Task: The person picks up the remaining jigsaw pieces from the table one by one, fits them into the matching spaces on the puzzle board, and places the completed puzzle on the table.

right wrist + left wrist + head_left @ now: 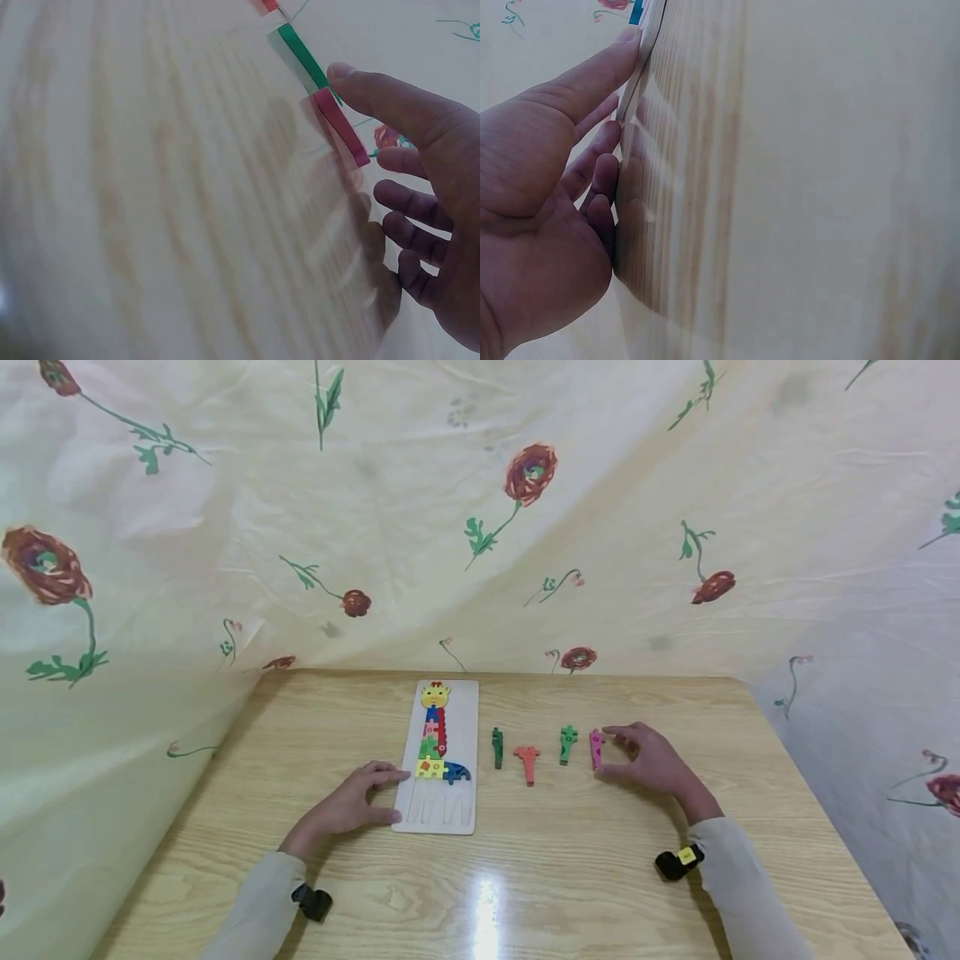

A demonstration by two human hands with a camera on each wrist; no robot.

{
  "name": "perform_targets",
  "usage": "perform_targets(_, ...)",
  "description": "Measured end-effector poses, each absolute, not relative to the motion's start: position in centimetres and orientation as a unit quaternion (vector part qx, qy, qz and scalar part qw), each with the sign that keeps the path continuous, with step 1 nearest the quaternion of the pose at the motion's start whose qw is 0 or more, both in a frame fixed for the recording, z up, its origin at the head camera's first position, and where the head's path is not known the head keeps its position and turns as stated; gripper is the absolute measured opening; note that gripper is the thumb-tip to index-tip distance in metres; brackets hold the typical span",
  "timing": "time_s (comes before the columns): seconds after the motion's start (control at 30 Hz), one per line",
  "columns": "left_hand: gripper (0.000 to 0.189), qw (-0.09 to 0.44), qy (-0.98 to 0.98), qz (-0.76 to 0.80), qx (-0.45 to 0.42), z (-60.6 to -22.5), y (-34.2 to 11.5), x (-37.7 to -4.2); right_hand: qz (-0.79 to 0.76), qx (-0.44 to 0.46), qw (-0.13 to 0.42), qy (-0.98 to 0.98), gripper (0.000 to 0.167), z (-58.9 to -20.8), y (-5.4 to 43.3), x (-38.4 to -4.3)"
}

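Observation:
A white puzzle board (440, 806) lies on the table, with a giraffe puzzle (431, 747) partly fitted into it and bare slots at its lower end. Along the board's left edge my left hand (348, 802) rests, its thumb and a fingertip touching it. To the right, a pink puzzle piece (596, 749) lies on the table. My right hand (648, 760) is beside this piece, thumb and index finger spread near its two ends. In the right wrist view the pink piece stands just off the fingertips, and no grip on it shows.
Between the board and the pink piece lie a dark green piece (497, 748), an orange-red piece (528, 764) and a lighter green piece (568, 745). A floral cloth (420, 527) hangs behind the wooden table (570, 868) and at its sides.

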State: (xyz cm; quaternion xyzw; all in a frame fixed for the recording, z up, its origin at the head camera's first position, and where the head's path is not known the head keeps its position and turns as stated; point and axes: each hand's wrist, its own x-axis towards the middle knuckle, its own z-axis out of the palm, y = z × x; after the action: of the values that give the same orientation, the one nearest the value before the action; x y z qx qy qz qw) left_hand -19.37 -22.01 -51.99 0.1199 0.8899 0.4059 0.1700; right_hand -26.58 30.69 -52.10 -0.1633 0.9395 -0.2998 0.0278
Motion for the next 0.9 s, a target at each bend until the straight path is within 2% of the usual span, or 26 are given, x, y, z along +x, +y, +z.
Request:
perform_targets(0.3,0.063,0.170,0.890,0.407,0.120,-51.84,-22.02,-19.29,-0.294,-0.159,0.036,0.942,0.084,-52.12,30.54,-26.67)
perform_targets(0.9,0.063,0.177,0.888,0.410,0.113,-51.48,-21.93,-19.36,-0.274,-0.164,0.026,0.947,0.073,-51.88,30.17,-26.64)
